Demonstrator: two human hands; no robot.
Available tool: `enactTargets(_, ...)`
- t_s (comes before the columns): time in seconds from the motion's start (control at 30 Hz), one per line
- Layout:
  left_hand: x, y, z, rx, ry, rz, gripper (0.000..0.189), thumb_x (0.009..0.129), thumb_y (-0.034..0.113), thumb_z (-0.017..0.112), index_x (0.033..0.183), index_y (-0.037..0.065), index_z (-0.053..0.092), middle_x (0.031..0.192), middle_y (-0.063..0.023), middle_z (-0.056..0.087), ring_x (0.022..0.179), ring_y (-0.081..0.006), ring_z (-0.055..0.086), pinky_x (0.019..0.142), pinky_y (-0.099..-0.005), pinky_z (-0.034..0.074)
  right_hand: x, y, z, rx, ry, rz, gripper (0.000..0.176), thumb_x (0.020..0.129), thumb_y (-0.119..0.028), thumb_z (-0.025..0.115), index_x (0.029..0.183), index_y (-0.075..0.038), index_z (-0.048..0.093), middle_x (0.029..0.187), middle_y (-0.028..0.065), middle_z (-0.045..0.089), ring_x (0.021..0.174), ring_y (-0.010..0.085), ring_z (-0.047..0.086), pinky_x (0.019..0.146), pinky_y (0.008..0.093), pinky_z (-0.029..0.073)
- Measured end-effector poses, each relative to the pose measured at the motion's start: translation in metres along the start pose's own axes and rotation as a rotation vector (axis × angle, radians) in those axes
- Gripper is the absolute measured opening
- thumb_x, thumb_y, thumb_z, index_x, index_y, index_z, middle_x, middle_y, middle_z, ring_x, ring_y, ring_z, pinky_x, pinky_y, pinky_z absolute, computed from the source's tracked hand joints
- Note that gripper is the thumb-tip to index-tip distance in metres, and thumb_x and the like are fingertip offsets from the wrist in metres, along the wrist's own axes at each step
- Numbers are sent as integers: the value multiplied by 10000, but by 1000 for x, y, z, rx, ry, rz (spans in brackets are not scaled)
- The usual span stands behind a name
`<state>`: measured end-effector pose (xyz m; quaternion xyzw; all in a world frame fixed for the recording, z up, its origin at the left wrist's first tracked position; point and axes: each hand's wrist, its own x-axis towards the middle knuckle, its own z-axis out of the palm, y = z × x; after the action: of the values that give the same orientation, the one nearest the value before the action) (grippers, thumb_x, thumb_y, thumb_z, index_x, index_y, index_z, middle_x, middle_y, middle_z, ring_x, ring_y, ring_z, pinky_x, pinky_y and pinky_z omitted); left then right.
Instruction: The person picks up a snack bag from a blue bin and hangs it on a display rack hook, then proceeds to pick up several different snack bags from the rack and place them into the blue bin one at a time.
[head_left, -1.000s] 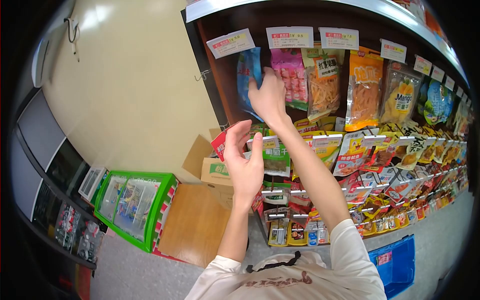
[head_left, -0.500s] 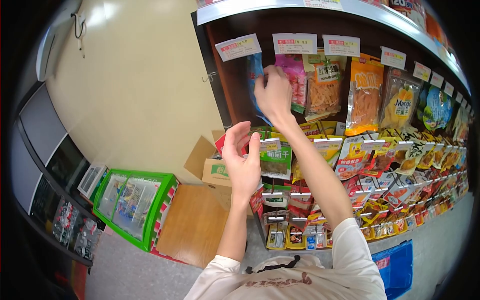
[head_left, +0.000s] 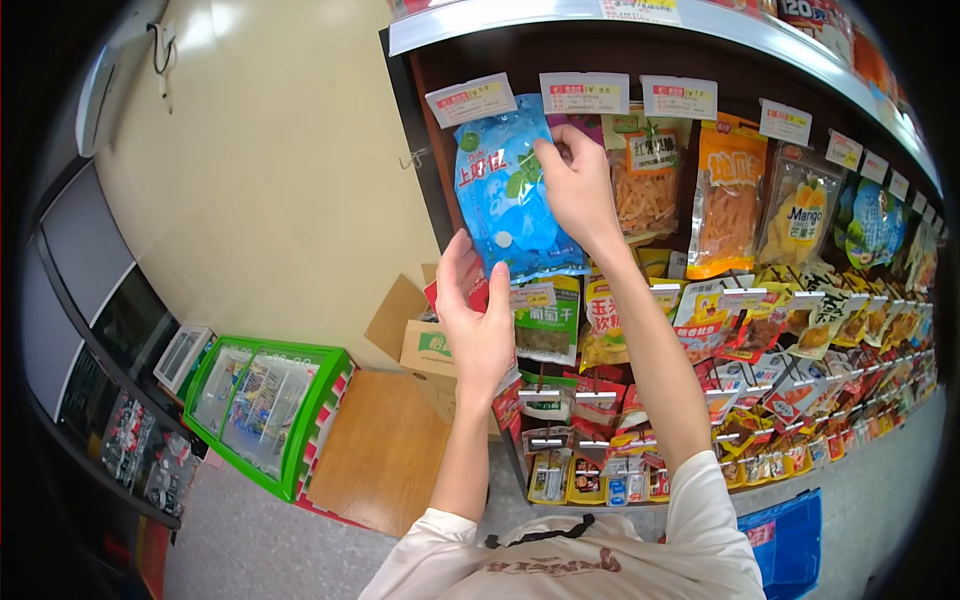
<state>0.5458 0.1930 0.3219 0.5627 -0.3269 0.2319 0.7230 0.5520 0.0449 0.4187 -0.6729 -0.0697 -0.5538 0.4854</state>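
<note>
A blue snack bag (head_left: pixel 508 200) with green mint leaves printed on it faces me at the top left peg of the rack, just below a price tag (head_left: pixel 470 100). My right hand (head_left: pixel 580 190) grips it by the right edge, thumb and fingers curled together. Below its lower left corner is my left hand (head_left: pixel 475 320), fingers stretched up and apart, holding nothing. Partly behind my right hand hangs a purple-pink bag (head_left: pixel 580 128). Beside that are a bag of shredded dried snack (head_left: pixel 645 175) and an orange bag (head_left: pixel 728 195).
Lower rows of hanging packets (head_left: pixel 700 320) fill the rack to the right. An open cardboard box (head_left: pixel 430 345) stands behind my left hand. Further left is a green-framed chest freezer (head_left: pixel 265 410), with a wooden board (head_left: pixel 370 450) next to it. A blue crate (head_left: pixel 785 545) sits at lower right.
The blue bag has turned from edge-on to front-facing, held at its right edge. My right hand has shifted right and slightly down; my left hand stays open below.
</note>
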Motion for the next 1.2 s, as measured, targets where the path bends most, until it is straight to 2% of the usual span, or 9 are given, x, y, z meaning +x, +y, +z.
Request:
enactTargets(0.03, 0, 2, -1, 0, 1, 3, 437, 948, 78, 618, 1340, -47, 473, 1324, -205, 537, 1185, -259, 558, 1006, -377, 455, 0, 1, -1, 69, -30, 23, 218, 912, -152, 579, 890, 59, 631, 684, 92, 628, 607, 101, 561, 558, 303, 439)
enactTargets(0.13, -1, 12, -5, -82, -19, -59, 482, 951, 87, 617, 1373, -63, 438, 1351, -220, 518, 1200, -261, 549, 1017, -376, 447, -6, -3, -4, 196, -78, 17, 210, 932, -152, 576, 924, 50, 632, 715, 29, 625, 632, 45, 521, 555, 255, 421)
enactTargets(0.23, 1, 19, -10, -113, 31, -114, 482, 961, 85, 601, 1377, -78, 420, 1325, -207, 542, 1183, -246, 558, 1012, -372, 450, -8, -7, -4, 341, -75, 45, 190, 943, -145, 576, 953, 36, 632, 771, 8, 639, 661, 35, 521, 582, 232, 425)
enactTargets(0.33, 7, 15, -20, -374, -79, -253, 448, 969, 51, 582, 1364, -74, 411, 1202, -164, 618, 1084, -186, 610, 944, -338, 504, -10, -15, -3, 474, -104, 96, 178, 948, -145, 582, 950, 26, 632, 819, 8, 648, 711, 30, 527, 624, 214, 430)
enactTargets(0.43, 6, 32, -27, -461, -113, -337, 426, 967, 47, 583, 1346, -64, 422, 1181, -148, 631, 1039, -170, 626, 881, -334, 536, -13, -21, -1, 513, -137, 114, 167, 956, -138, 579, 952, 20, 633, 845, 13, 653, 744, 31, 533, 654, 209, 434)
enactTargets(0.53, 2, 38, -34, -469, -70, -318, 393, 966, 41, 582, 1322, -49, 443, 1178, -142, 635, 1001, -162, 639, 827, -332, 557, -22, -24, 3, 554, -140, 136, 171, 966, -143, 576, 960, 18, 633, 860, 13, 655, 759, 33, 539, 664, 208, 436)
enactTargets(0.73, -21, 37, -56, -436, -85, -347, 395, 960, 28, 586, 1322, -43, 445, 1186, -147, 632, 1026, -167, 633, 864, -336, 546, -61, -27, -1, 563, -172, 205, 182, 985, -163, 574, 1012, 10, 622, 909, 18, 662, 799, 41, 561, 697, 217, 460)
enactTargets(0.97, -84, 45, -86, -417, -94, -447, 421, 946, 47, 616, 1325, -17, 445, 1184, -132, 628, 1052, -177, 627, 891, -350, 530, -155, -52, -21, 528, -165, 359, 196, 990, -133, 573, 1126, 8, 581, 1052, 53, 660, 937, 72, 590, 829, 245, 485)
enactTargets(1.2, -198, 61, -122, -417, -143, -613, 418, 942, 16, 602, 1327, -30, 445, 1204, -120, 620, 1080, -164, 610, 902, -333, 524, -313, -93, -76, 338, -115, 581, 349, 980, -93, 582, 1282, 48, 478, 1165, 112, 622, 1081, 141, 597, 919, 277, 487)
